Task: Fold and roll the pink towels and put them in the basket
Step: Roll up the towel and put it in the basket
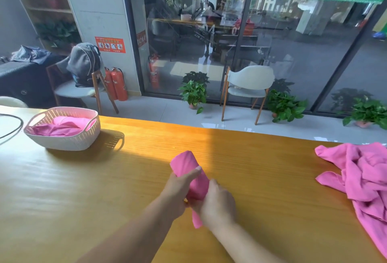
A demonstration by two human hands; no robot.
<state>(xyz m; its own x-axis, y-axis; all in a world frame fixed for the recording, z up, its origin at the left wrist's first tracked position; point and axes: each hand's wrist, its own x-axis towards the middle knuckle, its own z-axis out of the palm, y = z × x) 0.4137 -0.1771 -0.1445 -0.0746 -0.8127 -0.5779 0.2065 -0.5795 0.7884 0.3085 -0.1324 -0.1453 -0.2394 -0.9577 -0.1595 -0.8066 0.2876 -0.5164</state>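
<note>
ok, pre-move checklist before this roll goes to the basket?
1. Rolled towel held by both hands, left hand and right hand: ok.
2. Roll finished: not ok, a loose tail hangs below the hands.
3. Basket has room: ok, pink towels in it sit below the rim.
4. Table path to the basket unobstructed: ok.
5. Unfolded towels left on the right: not ok, task not done.

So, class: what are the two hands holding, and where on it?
A rolled pink towel: the left hand holds its middle, the right hand its near end.
</note>
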